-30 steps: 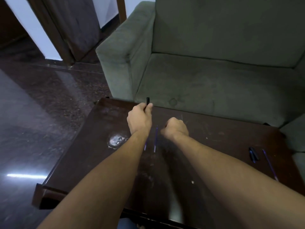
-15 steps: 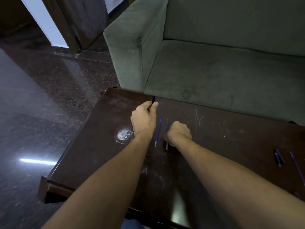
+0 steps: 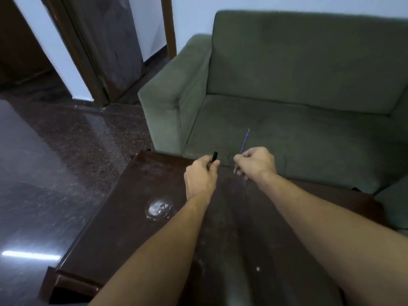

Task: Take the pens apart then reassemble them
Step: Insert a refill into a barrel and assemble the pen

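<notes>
Head view: left hand (image 3: 201, 177) hides most of black pen barrel (image 3: 214, 156).

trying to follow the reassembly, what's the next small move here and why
Probably bring the refill in the right hand across to the open end of the black barrel in the left hand. Both parts are held up, apart, the barrel end pointing away.

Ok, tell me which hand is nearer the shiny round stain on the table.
Left. The left hand, gripping a black pen piece, is just up and right of the stain. The right hand, holding a blue refill, is farther right.
</notes>
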